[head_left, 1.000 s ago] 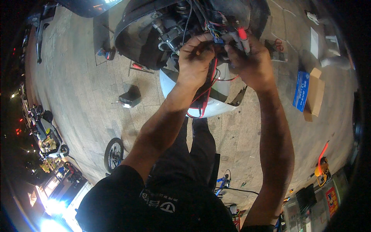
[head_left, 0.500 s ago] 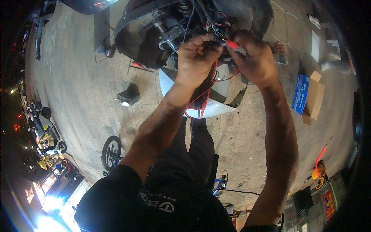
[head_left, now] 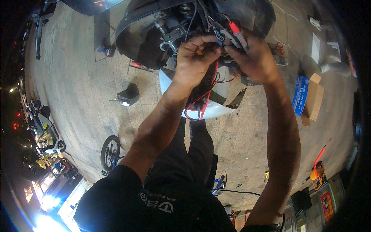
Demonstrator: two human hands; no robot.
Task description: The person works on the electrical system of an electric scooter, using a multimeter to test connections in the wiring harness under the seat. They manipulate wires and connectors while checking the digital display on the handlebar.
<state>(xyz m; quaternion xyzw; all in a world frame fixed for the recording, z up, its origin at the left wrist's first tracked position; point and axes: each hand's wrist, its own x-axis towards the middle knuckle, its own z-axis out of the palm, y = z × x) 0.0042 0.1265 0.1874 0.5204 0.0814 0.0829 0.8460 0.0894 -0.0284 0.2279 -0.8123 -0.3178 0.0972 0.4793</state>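
At the top centre, a bundle of thin coloured wires (head_left: 218,34) hangs out of a vehicle's dark front body (head_left: 135,29). My left hand (head_left: 195,58) is closed, its thumb and fingers pinching at the lower end of these wires. My right hand (head_left: 257,56) is closed around two pen-shaped test probes; the red and grey probe (head_left: 236,31) points up, and a greyer one lies beside it. The probes' metal tips cannot be made out. Below the hands, red and dark leads (head_left: 208,94) loop down to a red-edged dark device (head_left: 198,106) over a pale curved panel (head_left: 214,110).
On the paved ground (head_left: 89,73) stands a small dark box (head_left: 128,94) to the left. An opened blue cardboard box (head_left: 301,94) lies right. A red-handled tool (head_left: 137,65) lies near the vehicle. A bicycle wheel (head_left: 111,152) is lower left, a yellow tool with red hose (head_left: 319,176) lower right.
The red probe has swung in my right hand, from pointing in at the wires to pointing up. A second grey probe now shows beside it. My left hand has hardly moved.
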